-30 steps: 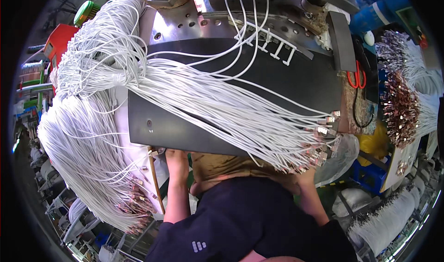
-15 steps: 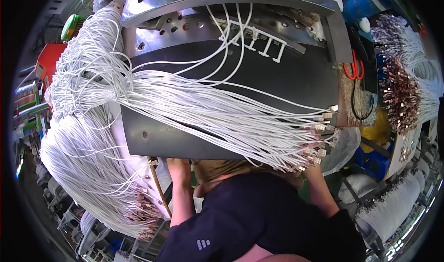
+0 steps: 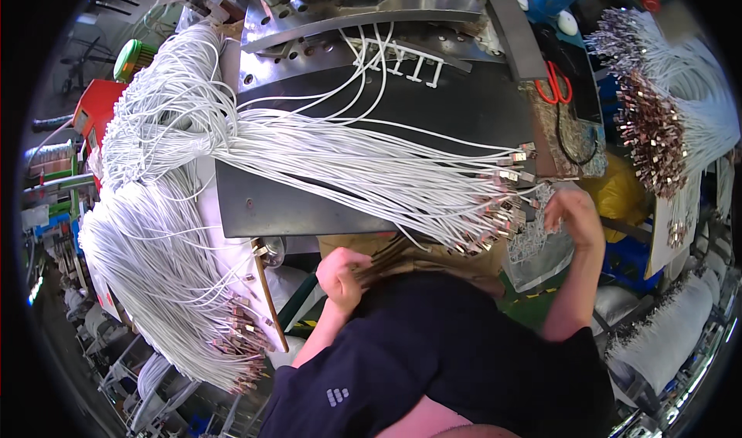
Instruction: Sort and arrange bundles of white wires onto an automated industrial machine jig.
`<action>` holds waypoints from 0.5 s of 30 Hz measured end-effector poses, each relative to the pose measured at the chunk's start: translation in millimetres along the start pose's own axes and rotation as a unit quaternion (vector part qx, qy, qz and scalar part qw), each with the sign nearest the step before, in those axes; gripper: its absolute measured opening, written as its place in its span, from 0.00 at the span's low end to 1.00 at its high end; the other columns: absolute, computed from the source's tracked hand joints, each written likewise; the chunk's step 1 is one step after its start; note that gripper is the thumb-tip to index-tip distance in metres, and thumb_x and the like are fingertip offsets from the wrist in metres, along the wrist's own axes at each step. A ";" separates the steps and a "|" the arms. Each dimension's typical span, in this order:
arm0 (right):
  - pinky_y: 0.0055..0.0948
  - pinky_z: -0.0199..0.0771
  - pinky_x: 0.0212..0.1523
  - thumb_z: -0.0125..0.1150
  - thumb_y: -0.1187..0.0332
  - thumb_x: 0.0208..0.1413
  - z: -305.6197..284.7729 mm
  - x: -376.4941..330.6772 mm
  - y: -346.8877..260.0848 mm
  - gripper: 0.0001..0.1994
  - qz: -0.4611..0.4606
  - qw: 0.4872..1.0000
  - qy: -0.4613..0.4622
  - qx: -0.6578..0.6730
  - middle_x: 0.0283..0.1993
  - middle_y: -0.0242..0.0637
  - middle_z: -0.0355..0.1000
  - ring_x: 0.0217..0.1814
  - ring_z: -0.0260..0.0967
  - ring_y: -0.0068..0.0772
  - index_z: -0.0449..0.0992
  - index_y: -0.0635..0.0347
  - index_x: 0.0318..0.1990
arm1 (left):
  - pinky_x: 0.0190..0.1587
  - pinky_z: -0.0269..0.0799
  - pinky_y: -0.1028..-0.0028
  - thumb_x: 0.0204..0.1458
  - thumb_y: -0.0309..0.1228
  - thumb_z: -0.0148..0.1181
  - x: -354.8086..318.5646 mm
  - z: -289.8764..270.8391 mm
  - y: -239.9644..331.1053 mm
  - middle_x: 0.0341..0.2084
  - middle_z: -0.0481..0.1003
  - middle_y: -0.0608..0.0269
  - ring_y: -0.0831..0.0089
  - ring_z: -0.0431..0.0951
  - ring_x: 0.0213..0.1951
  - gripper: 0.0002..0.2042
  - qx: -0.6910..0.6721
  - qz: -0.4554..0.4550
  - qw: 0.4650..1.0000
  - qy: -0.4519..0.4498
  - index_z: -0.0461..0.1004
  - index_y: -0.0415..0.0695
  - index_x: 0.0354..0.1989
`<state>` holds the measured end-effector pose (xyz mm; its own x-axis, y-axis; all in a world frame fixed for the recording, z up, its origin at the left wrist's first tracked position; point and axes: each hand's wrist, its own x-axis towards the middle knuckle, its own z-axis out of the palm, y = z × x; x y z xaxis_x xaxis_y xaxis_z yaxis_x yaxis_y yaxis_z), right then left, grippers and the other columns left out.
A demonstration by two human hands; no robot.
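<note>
Main bundle of white cables lay on the smooth, matte black worktop, running from a tangled, looping mass at upper left to a spread fan of ends at lower right. Sheathing round, slender, apparently plastic, with a soft sheen. The ends carried small blocky connectors, coppery and silvery, crowded at the worktop's right front edge. A few strands curved away upward, toward the bare metal block, a hard, shiny part drilled with round holes. Below the block sat a white comb-shaped piece, a thin rail with short T-ended teeth.

Left hand: just in front of the worktop's front edge, above brown cloth, fingers curled inward into a loose fist. Could not tell whether anything was enclosed.

Right hand: raised just right of the connectors, wrist bent, fingers partly curled and pointing down and left. No grasped object visible; contact with the nearest connector could not be told. Beneath it hung a crinkled, clear plastic bag.

Also noted: second white bundle, draped at left; red-handled scissors, beyond the right hand; crumpled yellow bag, farther right.
</note>
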<state>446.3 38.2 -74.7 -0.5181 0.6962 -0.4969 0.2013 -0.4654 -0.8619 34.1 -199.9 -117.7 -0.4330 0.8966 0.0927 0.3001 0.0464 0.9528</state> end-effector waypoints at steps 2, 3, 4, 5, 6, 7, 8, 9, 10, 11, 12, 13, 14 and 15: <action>0.26 0.71 0.28 0.50 0.54 0.67 39.0 1.7 -56.5 0.25 -0.143 0.989 -0.038 0.004 0.30 0.44 0.78 0.25 0.73 0.29 0.79 0.73 0.33 | 0.36 0.73 0.68 0.65 0.40 0.47 27.5 6.6 42.0 0.24 0.78 0.57 0.61 0.78 0.29 0.20 -0.020 0.185 0.982 -0.038 0.79 0.36 0.32; 0.24 0.73 0.35 0.49 0.58 0.68 58.7 14.4 -77.4 0.21 -0.189 0.976 -0.050 -0.093 0.41 0.46 0.79 0.35 0.76 0.32 0.80 0.73 0.42 | 0.40 0.73 0.64 0.62 0.39 0.52 46.5 11.2 65.3 0.30 0.78 0.53 0.57 0.78 0.34 0.17 0.010 0.226 0.970 -0.084 0.79 0.37 0.36; 0.27 0.73 0.48 0.50 0.63 0.67 90.3 31.4 -106.3 0.18 -0.218 0.957 -0.073 -0.174 0.56 0.47 0.73 0.52 0.74 0.35 0.78 0.69 0.51 | 0.44 0.74 0.61 0.59 0.38 0.56 69.3 16.1 88.8 0.36 0.79 0.50 0.52 0.78 0.39 0.15 0.041 0.264 0.955 -0.128 0.79 0.37 0.39; 0.33 0.67 0.60 0.52 0.65 0.65 112.4 52.5 -122.4 0.16 -0.297 0.905 -0.089 -0.290 0.67 0.47 0.64 0.66 0.65 0.41 0.78 0.59 0.56 | 0.49 0.71 0.58 0.56 0.38 0.59 92.8 26.5 108.5 0.43 0.76 0.47 0.50 0.76 0.45 0.16 0.118 0.287 0.935 -0.173 0.77 0.37 0.45; 0.40 0.57 0.69 0.56 0.61 0.63 132.8 74.8 -129.7 0.16 -0.377 0.826 -0.021 -0.418 0.70 0.49 0.59 0.73 0.55 0.47 0.78 0.53 0.56 | 0.55 0.68 0.55 0.53 0.38 0.63 111.7 43.3 123.4 0.51 0.74 0.45 0.48 0.73 0.52 0.21 0.191 0.313 0.904 -0.221 0.74 0.37 0.51; 0.46 0.50 0.72 0.57 0.55 0.62 145.4 112.0 -129.9 0.18 -0.492 0.723 0.032 -0.484 0.72 0.49 0.57 0.76 0.48 0.52 0.79 0.48 0.55 | 0.58 0.63 0.53 0.52 0.39 0.64 125.6 60.2 125.0 0.55 0.70 0.44 0.46 0.70 0.55 0.25 0.250 0.326 0.881 -0.233 0.70 0.37 0.55; 0.49 0.46 0.73 0.55 0.49 0.61 154.0 138.1 -130.6 0.22 -0.485 0.685 0.060 -0.539 0.73 0.49 0.55 0.77 0.46 0.54 0.78 0.48 0.56 | 0.62 0.59 0.52 0.51 0.41 0.66 138.5 72.5 125.5 0.59 0.67 0.43 0.45 0.66 0.59 0.30 0.307 0.342 0.854 -0.245 0.67 0.37 0.59; 0.51 0.45 0.74 0.54 0.47 0.61 165.4 171.5 -117.2 0.22 -0.469 0.683 0.082 -0.554 0.71 0.47 0.60 0.77 0.45 0.50 0.80 0.49 0.53 | 0.63 0.59 0.53 0.51 0.41 0.66 148.5 79.0 119.1 0.59 0.66 0.44 0.44 0.66 0.59 0.31 0.309 0.317 0.854 -0.273 0.66 0.37 0.60; 0.49 0.50 0.72 0.54 0.47 0.61 178.4 182.9 -117.2 0.21 -0.446 0.684 0.063 -0.573 0.65 0.45 0.66 0.74 0.52 0.49 0.81 0.51 0.50 | 0.64 0.58 0.54 0.52 0.41 0.66 157.5 80.4 112.1 0.59 0.66 0.44 0.44 0.65 0.59 0.32 0.312 0.292 0.853 -0.299 0.64 0.37 0.61; 0.47 0.56 0.69 0.54 0.48 0.61 181.2 186.7 -121.1 0.21 -0.429 0.684 0.044 -0.589 0.60 0.44 0.73 0.70 0.59 0.47 0.82 0.53 0.47 | 0.63 0.59 0.54 0.51 0.42 0.66 164.1 73.5 106.7 0.59 0.66 0.44 0.44 0.66 0.59 0.33 0.328 0.294 0.845 -0.302 0.64 0.36 0.61; 0.47 0.56 0.69 0.54 0.48 0.61 172.2 167.9 -128.8 0.21 -0.420 0.684 0.054 -0.594 0.60 0.44 0.73 0.70 0.59 0.47 0.82 0.53 0.47 | 0.63 0.59 0.54 0.51 0.42 0.67 171.7 62.5 104.6 0.59 0.66 0.44 0.45 0.66 0.59 0.33 0.346 0.298 0.838 -0.299 0.64 0.36 0.62; 0.44 0.63 0.64 0.53 0.50 0.63 163.7 144.9 -130.3 0.19 -0.378 0.777 0.011 -0.503 0.52 0.40 0.76 0.62 0.67 0.44 0.82 0.55 0.44 | 0.62 0.60 0.55 0.49 0.43 0.68 180.5 49.4 100.5 0.59 0.66 0.45 0.47 0.66 0.59 0.35 0.363 0.309 0.827 -0.299 0.64 0.36 0.61; 0.40 0.70 0.58 0.52 0.53 0.65 157.2 122.5 -129.9 0.18 -0.335 0.853 -0.037 -0.398 0.44 0.37 0.80 0.54 0.74 0.40 0.82 0.57 0.41 | 0.60 0.61 0.55 0.47 0.43 0.69 190.7 30.2 96.6 0.59 0.67 0.45 0.48 0.67 0.59 0.36 0.384 0.315 0.816 -0.295 0.64 0.36 0.61; 0.37 0.73 0.52 0.51 0.56 0.66 138.6 94.3 -122.5 0.18 -0.341 0.884 -0.066 -0.312 0.41 0.37 0.81 0.48 0.76 0.37 0.82 0.59 0.40 | 0.58 0.63 0.56 0.45 0.42 0.70 204.7 8.6 94.0 0.55 0.69 0.47 0.50 0.68 0.56 0.35 0.406 0.308 0.812 -0.285 0.66 0.38 0.60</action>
<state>257.6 85.1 -1.9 -0.7803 0.6095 0.1402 0.2035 0.4594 -0.8646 -19.0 -8.2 -11.7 0.4065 0.9069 0.1103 0.8719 -0.4212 0.2499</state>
